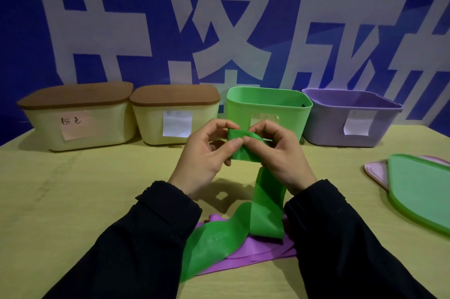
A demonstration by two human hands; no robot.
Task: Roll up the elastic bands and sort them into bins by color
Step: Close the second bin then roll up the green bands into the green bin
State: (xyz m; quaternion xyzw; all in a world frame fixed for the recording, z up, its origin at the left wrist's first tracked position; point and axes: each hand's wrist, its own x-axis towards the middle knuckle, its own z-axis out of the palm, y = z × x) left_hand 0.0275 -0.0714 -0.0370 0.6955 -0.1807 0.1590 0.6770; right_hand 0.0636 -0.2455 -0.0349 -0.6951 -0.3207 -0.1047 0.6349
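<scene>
A green elastic band (265, 208) hangs from both hands above the table; its top end is partly rolled between my fingers. My left hand (204, 155) and my right hand (282, 155) both pinch that rolled end. The band's lower part drapes onto a purple band (258, 250) lying flat near the front edge. An open green bin (267, 101) stands right behind my hands, with an open purple bin (350, 116) to its right.
Two cream bins with brown lids stand at the back left, one (78, 116) with a pink label, one (175, 113) with a white label. A green lid (421, 189) lies over a pink lid (376, 169) at the right. A blue banner wall rises behind.
</scene>
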